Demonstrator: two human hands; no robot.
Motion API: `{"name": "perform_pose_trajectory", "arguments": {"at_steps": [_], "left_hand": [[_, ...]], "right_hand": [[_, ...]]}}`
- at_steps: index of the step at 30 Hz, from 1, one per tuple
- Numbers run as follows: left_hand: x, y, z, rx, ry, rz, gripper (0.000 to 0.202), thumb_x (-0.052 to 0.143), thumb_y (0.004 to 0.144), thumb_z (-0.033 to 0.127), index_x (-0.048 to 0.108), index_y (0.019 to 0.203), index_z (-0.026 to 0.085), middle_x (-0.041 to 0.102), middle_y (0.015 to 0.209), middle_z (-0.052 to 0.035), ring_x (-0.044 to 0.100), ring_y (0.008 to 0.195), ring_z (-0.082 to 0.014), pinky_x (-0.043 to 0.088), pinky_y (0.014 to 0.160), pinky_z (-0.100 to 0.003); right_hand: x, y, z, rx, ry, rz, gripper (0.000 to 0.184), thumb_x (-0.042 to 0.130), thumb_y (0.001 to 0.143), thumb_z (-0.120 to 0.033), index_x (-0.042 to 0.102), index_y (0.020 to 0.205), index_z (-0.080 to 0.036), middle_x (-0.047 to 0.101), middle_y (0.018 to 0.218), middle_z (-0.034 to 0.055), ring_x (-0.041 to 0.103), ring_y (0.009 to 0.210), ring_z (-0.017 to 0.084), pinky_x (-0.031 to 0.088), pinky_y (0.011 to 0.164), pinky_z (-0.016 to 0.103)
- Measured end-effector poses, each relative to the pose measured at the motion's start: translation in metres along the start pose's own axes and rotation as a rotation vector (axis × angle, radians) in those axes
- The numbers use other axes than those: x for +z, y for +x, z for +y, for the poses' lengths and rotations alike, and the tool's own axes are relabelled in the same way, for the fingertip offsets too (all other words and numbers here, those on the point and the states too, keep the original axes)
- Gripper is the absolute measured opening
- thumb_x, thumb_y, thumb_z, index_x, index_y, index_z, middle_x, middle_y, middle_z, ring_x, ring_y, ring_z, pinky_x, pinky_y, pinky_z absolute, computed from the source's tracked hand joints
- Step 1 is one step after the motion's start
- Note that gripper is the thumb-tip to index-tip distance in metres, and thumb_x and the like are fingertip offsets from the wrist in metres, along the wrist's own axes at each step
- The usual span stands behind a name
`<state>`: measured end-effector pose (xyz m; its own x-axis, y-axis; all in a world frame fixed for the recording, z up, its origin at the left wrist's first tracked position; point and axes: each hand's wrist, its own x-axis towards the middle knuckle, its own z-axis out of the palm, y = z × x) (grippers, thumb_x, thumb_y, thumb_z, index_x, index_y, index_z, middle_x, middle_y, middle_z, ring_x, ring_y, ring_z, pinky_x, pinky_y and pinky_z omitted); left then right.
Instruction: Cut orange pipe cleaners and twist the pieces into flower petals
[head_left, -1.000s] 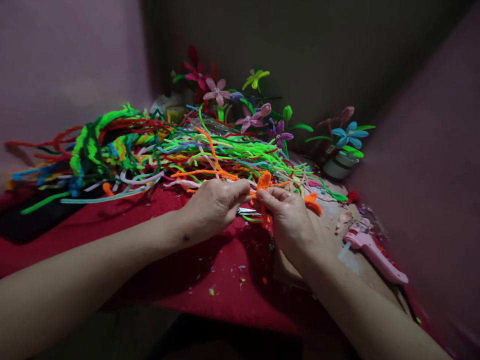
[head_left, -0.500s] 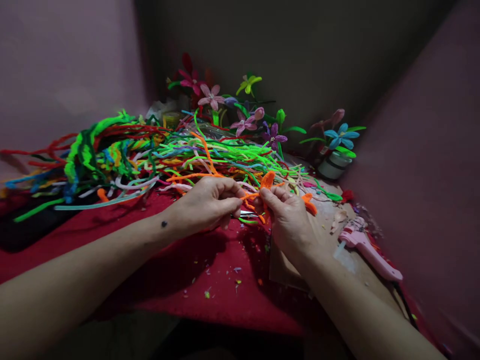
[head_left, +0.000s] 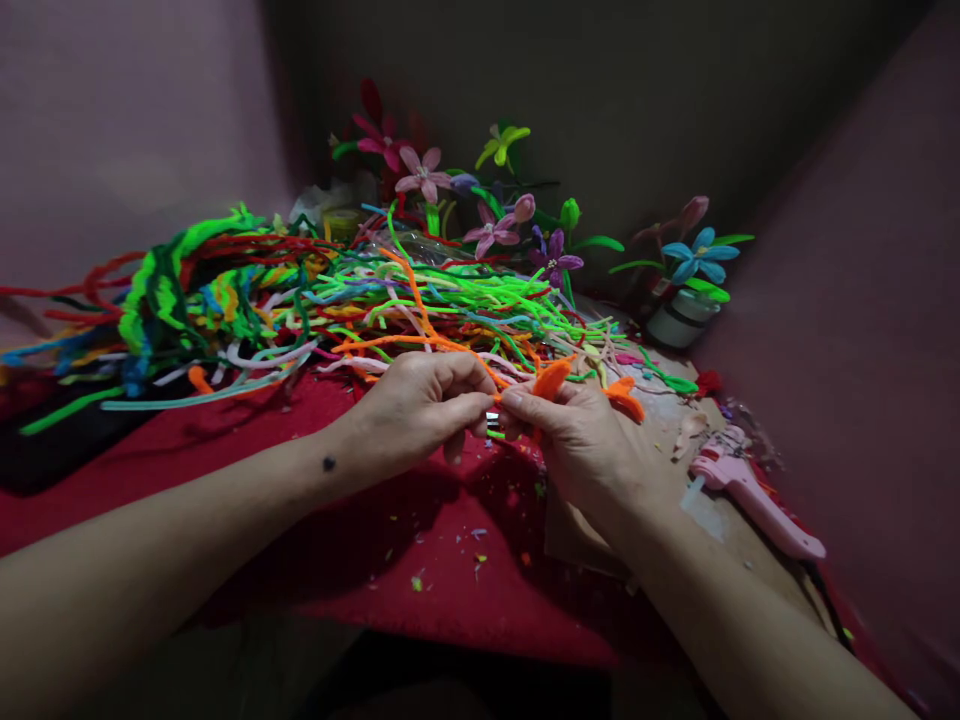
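My left hand [head_left: 442,400] pinches an orange pipe cleaner [head_left: 498,396] between thumb and fingertips. Close against it, my right hand [head_left: 570,420] is closed on the same orange piece, thumb tip almost touching the left fingertips. An orange looped petal [head_left: 553,380] sticks up between the right thumb and fingers. Another orange looped piece [head_left: 624,398] shows just beyond the right knuckles; whether it joins the held piece is hidden. A bit of shiny metal [head_left: 492,420] lies beneath the hands, mostly covered.
A heap of coloured pipe cleaners [head_left: 465,290] spreads behind my hands. Finished pipe-cleaner flowers [head_left: 424,175] stand at the back. A jar [head_left: 681,318] and a pink glue gun [head_left: 757,505] are at the right, the gun on cardboard [head_left: 735,570]. Scraps dot the red cloth [head_left: 337,560].
My fingertips have come closer together on the orange pipe cleaner. The petal in my right hand has tipped to the right. The view has shifted slightly.
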<state>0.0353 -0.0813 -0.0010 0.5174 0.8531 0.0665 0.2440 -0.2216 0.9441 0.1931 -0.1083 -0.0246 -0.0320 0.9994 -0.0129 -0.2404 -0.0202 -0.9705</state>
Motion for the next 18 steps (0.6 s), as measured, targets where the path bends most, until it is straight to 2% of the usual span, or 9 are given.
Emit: {"name": "perform_pose_trajectory", "arguments": {"at_steps": [4,6,8,10,13,16,18], "left_hand": [[-0.003,0.005,-0.003,-0.180,-0.224,-0.107,0.010,0.056,0.075,0.019,0.058,0.067,0.013,0.058,0.054,0.0011,0.045,0.031,-0.0044,0.027,0.028,-0.014],[-0.005,0.009,-0.006,-0.305,-0.385,-0.182,0.016,0.053,0.074,0.020,0.055,0.060,0.012,0.055,0.049,0.0009,0.037,0.026,-0.0039,0.024,0.024,-0.015],[-0.006,0.011,-0.008,-0.362,-0.483,-0.224,0.019,0.051,0.075,0.020,0.054,0.057,0.012,0.052,0.046,0.0014,0.033,0.024,-0.0037,0.024,0.023,-0.016],[-0.007,0.011,-0.008,-0.328,-0.469,-0.205,0.017,0.052,0.077,0.022,0.056,0.064,0.012,0.055,0.049,0.0008,0.038,0.027,-0.0049,0.028,0.025,-0.016],[-0.007,0.007,-0.004,-0.181,-0.275,-0.143,0.013,0.058,0.078,0.026,0.059,0.076,0.014,0.057,0.052,0.0020,0.047,0.036,-0.0061,0.034,0.032,-0.015],[-0.006,0.004,-0.002,-0.105,-0.114,-0.099,0.010,0.058,0.079,0.023,0.059,0.075,0.014,0.051,0.045,0.0043,0.043,0.036,-0.0047,0.033,0.036,-0.014],[-0.006,0.003,-0.003,-0.101,-0.122,-0.096,0.010,0.057,0.079,0.021,0.058,0.073,0.013,0.050,0.045,0.0046,0.041,0.036,-0.0041,0.032,0.036,-0.014]], "right_hand": [[0.000,-0.003,0.002,-0.023,-0.052,-0.009,0.012,0.068,0.070,-0.023,0.064,0.062,-0.015,0.057,0.059,-0.0006,0.048,0.058,0.011,0.038,0.062,0.027],[0.002,-0.004,0.002,-0.054,-0.050,-0.001,0.010,0.067,0.070,-0.023,0.064,0.064,-0.015,0.057,0.060,-0.0010,0.049,0.059,0.010,0.038,0.063,0.027],[0.004,-0.005,0.000,-0.065,-0.051,0.024,0.010,0.067,0.070,-0.022,0.064,0.063,-0.015,0.057,0.059,-0.0013,0.049,0.059,0.010,0.038,0.063,0.026],[0.006,-0.006,-0.005,-0.046,-0.077,0.055,0.012,0.065,0.070,-0.020,0.063,0.059,-0.014,0.056,0.058,-0.0013,0.048,0.058,0.010,0.038,0.062,0.025],[0.010,-0.009,-0.018,0.019,-0.163,0.097,0.021,0.062,0.072,-0.014,0.061,0.051,-0.015,0.054,0.052,-0.0015,0.046,0.054,0.010,0.038,0.059,0.025],[0.014,-0.013,-0.028,0.072,-0.227,0.109,0.027,0.060,0.073,-0.009,0.060,0.047,-0.015,0.052,0.049,-0.0024,0.043,0.050,0.008,0.039,0.059,0.024],[0.015,-0.013,-0.030,0.079,-0.215,0.109,0.027,0.060,0.074,-0.010,0.061,0.047,-0.016,0.054,0.049,-0.0019,0.044,0.050,0.008,0.039,0.059,0.024]]}}
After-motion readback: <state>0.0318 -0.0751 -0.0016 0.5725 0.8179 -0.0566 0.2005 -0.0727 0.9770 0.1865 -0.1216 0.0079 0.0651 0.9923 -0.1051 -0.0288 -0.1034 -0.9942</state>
